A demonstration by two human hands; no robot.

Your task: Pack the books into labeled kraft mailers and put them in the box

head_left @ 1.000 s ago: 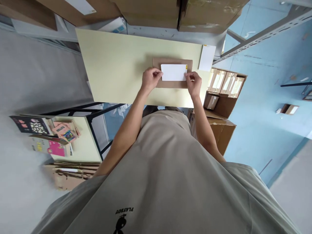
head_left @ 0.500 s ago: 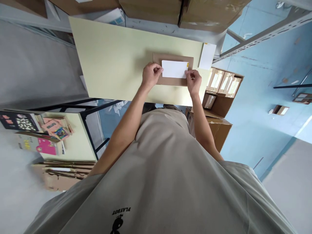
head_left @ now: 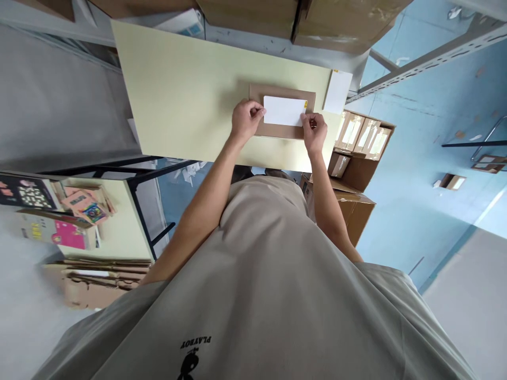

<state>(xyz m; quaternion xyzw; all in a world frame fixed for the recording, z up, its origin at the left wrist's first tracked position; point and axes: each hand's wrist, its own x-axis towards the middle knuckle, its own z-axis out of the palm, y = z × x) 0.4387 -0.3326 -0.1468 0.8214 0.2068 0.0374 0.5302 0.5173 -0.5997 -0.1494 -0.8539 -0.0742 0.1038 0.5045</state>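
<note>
Near the table's point(head_left: 186, 100) far right corner, head view: flat brown box point(head_left: 282, 132) lying on the surface, white label point(head_left: 283, 111) laid across its top, lined up with the edges. Left hand point(head_left: 244, 119) pinched on the label's left end, fingertips closed on its edge. Right hand point(head_left: 315, 132) pinched likewise at the label's right end, close to a small yellow mark at the corner. Looks, as a judgement, well along: label placed and square on the box, both ends held down; pressing flat and letting go seemingly left. Cannot tell whether stuck fully. Just past the box, at the table's right edge, a white sheet point(head_left: 337, 91) lying flat. Beyond the right edge, lower down, an open carton point(head_left: 366, 140) of packed items. Off the near left corner, a second table point(head_left: 119, 232) with coloured packs point(head_left: 71, 235). Above the far edge, big cartons point(head_left: 336, 24).
</note>
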